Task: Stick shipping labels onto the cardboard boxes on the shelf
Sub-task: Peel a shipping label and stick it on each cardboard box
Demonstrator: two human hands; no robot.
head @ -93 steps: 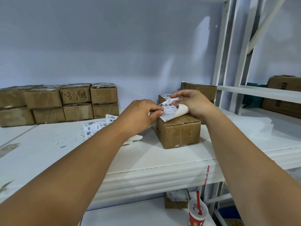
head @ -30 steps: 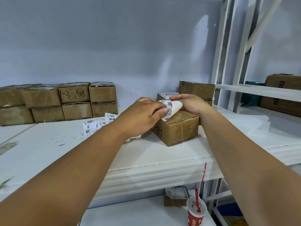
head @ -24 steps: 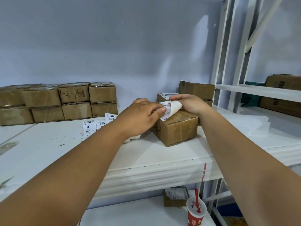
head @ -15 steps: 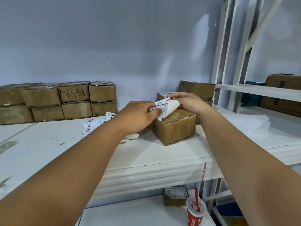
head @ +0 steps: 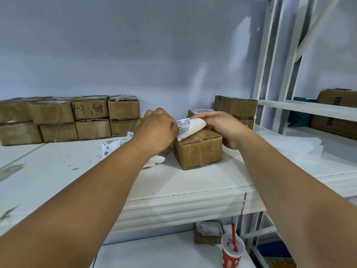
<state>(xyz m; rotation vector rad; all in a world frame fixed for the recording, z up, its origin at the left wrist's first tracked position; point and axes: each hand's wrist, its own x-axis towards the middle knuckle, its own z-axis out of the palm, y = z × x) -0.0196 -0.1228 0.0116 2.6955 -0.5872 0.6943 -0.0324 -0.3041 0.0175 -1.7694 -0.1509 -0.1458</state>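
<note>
While both hands work just above it, one cardboard box (head: pixel 199 149) sits near right on the shelf (head: pixel 193 182), top bare. Entry: left hand (head: pixel 158 128) pinches the printed label (head: pixel 183 128) at its left edge; right hand (head: pixel 222 128), fingers curled, pinches the white backing (head: pixel 197 126), peeled back in a curl. Likely risks: the sticky face folds onto itself or lands crooked if the backing releases unevenly; a hard pull could tear it. Also held: loose labels (head: pixel 110 146) to the left, stacked boxes (head: pixel 77 120) far left.

Two bare forearms (head: pixel 100 190); left hand (head: pixel 156 130) bears perhaps a small mole.
</note>
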